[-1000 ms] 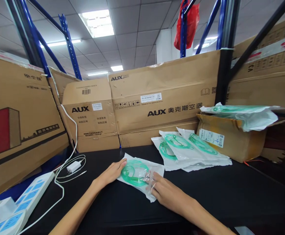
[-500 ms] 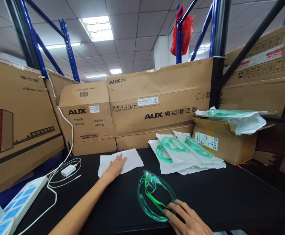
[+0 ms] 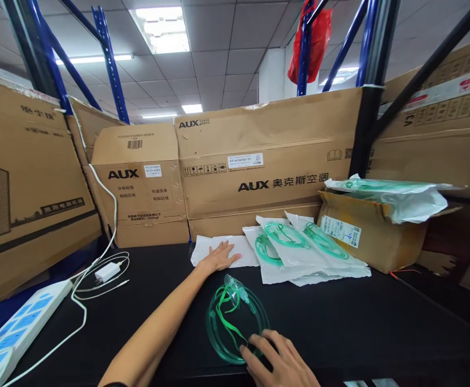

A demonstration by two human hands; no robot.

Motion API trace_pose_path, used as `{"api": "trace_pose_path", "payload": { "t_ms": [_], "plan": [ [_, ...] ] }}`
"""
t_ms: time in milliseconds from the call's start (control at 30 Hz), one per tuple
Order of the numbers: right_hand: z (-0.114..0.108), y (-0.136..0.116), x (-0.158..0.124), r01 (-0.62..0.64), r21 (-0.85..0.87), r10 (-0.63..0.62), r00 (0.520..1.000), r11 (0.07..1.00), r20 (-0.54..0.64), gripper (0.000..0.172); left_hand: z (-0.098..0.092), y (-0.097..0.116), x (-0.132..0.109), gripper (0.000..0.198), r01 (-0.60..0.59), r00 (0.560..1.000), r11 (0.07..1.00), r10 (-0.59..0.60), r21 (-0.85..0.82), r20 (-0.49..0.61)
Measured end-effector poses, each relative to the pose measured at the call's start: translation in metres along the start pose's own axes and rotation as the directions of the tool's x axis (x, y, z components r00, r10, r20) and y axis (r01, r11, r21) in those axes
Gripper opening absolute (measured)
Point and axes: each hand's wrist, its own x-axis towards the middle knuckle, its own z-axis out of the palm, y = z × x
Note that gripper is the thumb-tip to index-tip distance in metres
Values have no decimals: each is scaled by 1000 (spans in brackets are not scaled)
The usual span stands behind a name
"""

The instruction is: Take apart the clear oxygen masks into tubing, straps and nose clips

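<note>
My left hand (image 3: pixel 219 256) lies flat with fingers spread on a white packet (image 3: pixel 203 249), which sits near the boxes at the back. In front of me on the black tabletop is an oxygen mask with coiled green tubing (image 3: pixel 214 344). Its clear mask part is at the far side of the coil, and a bright green strap runs across the middle. My right hand (image 3: pixel 277 357) bends its fingers over the near right side of the coil, gripping the tubing there. Several white-and-clear packets (image 3: pixel 295 252) with green tubing inside lie stacked right of my left hand.
An open cardboard box (image 3: pixel 376 236) with more packets on top stands at the right. Large cartons (image 3: pixel 255 140) wall off the back. At the left are a power strip (image 3: pixel 21 328), a white charger (image 3: pixel 108 272) and loose cables. A dark rack post (image 3: pixel 366 129) rises behind the box.
My left hand has slid the white packet to the right, up against the stacked packets. My right hand and the coiled oxygen mask have shifted left. The view has tilted slightly.
</note>
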Motion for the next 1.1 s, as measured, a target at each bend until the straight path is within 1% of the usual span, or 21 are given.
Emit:
{"api": "trace_pose_path", "payload": {
  "t_ms": [100, 200, 267, 300, 333, 367, 433, 467, 533, 567, 600, 633, 667, 700, 733, 800, 833, 900, 967, 1033, 1100],
  "plan": [
    [3, -15, 11, 25, 62, -26, 1000, 998, 16, 29, -21, -1, 0, 39, -8, 998, 999, 5, -52, -61],
    [-8, -22, 21, 80, 156, -87, 996, 984, 35, 25, -52, 1, -13, 34, -8, 987, 995, -9, -102, -162],
    [-21, -15, 30, 91, 223, -107, 992, 971, 60, 24, -71, 9, -36, 30, -12, 975, 992, -17, -128, -221],
    [-27, -8, 36, 81, 249, -102, 992, 965, 71, 26, -79, 16, -53, 26, -20, 970, 990, -15, -140, -242],
    [-33, 1, 42, 16, 285, -63, 986, 958, 155, 34, -84, 24, -73, 23, -30, 967, 988, -9, -149, -255],
    [-37, 11, 49, -35, 299, -24, 982, 954, 190, 38, -87, 34, -96, 23, -44, 966, 986, 1, -160, -259],
    [-38, 33, 63, -71, 296, 2, 974, 953, 227, 41, -82, 56, -147, 36, -53, 966, 984, 8, -168, -258],
    [-35, 43, 70, -73, 295, 0, 971, 953, 240, 42, -74, 66, -171, 36, -44, 965, 985, -2, -169, -263],
    [-24, 57, 80, -35, 307, -52, 962, 951, 269, 47, -52, 82, -209, 27, -12, 968, 986, -30, -163, -249],
    [-17, 62, 85, -10, 313, -85, 954, 950, 288, 51, -39, 88, -222, 27, 22, 971, 987, -59, -159, -231],
    [-10, 65, 88, 16, 320, -120, 944, 947, 308, 56, -25, 91, -231, 36, 57, 978, 990, -82, -133, -190],
    [-4, 67, 91, 39, 325, -151, 933, 945, 327, 61, -13, 93, -235, 49, 75, 981, 993, -89, -89, -170],
    [1, 68, 93, 58, 329, -177, 922, 943, 345, 66, -2, 94, -236, 58, 67, 983, 997, -73, -42, -168],
    [5, 69, 94, 73, 332, -198, 912, 940, 359, 69, 6, 93, -235, 58, 45, 985, 999, -44, 1, -166],
    [7, 69, 94, 86, 336, -215, 904, 938, 369, 71, 12, 91, -234, 51, 15, 985, 999, -9, 34, -172],
    [6, 67, 92, 104, 341, -238, 894, 934, 380, 66, 15, 85, -235, 30, -46, 984, 997, 57, 65, -171],
    [3, 66, 90, 107, 340, -241, 892, 934, 381, 62, 14, 80, -238, 27, -68, 984, 995, 78, 67, -162],
    [-10, 61, 85, 106, 331, -236, 894, 938, 381, 54, 6, 69, -249, 26, -136, 980, 989, 142, 53, -142],
    [-25, 53, 78, 100, 314, -221, 899, 944, 379, 48, -6, 56, -262, 25, -233, 961, 972, 233, 15, -146],
    [-39, 43, 71, 99, 303, -214, 903, 948, 374, 38, -15, 46, -273, 24, -287, 939, 958, 282, 3, -198],
    [-48, 35, 64, 111, 291, -217, 906, 950, 363, 31, -17, 43, -279, 27, -291, 915, 955, 296, 60, -273]
  ]
}}
